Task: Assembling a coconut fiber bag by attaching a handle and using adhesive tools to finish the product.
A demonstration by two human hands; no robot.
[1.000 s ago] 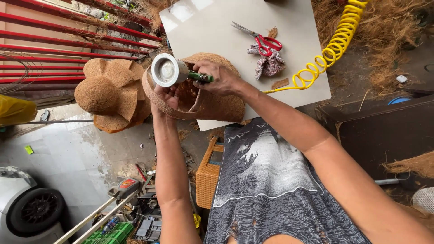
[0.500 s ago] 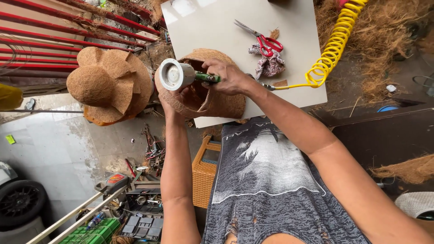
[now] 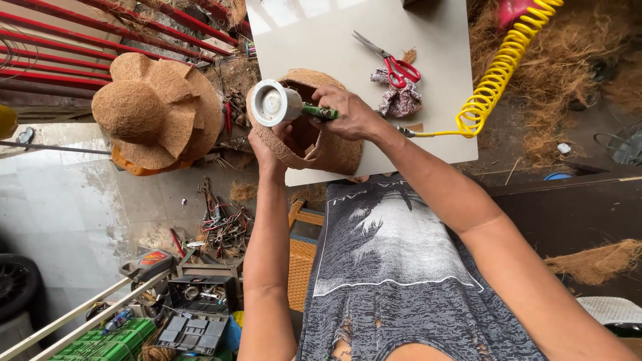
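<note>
Left hand (image 3: pixel 266 144) cups the near wall of a brown coir-fibre pot (image 3: pixel 314 134) from below, fingers closed on the wall; right hand (image 3: pixel 351 113) is wrapped tight around the green grip of a pneumatic spray gun (image 3: pixel 284 105), whose round white cup faces the camera above the pot's mouth. The pot rests half on and half off the near edge of a pale table (image 3: pixel 314 40), touching the table and held there chiefly by the left hand.

Left to right: a stack of finished coir pots (image 3: pixel 157 110) lies well apart on the left; below it a litter of hand tools (image 3: pixel 224 224) covers the floor; on the table beyond the right hand lie red-handled scissors (image 3: pixel 391 63) on a crumpled rag (image 3: pixel 400 100); a yellow coiled air hose (image 3: pixel 498 70) runs from the gun's rear up and off to the right.

Likely faults, as judged from this posture: the overhanging pot may tip off the edge if the left hand loosens; the taut hose may tug the gun aside; the left fingers, close beneath the nozzle, may catch the discharge; the hose may drag over the scissors and rag.
</note>
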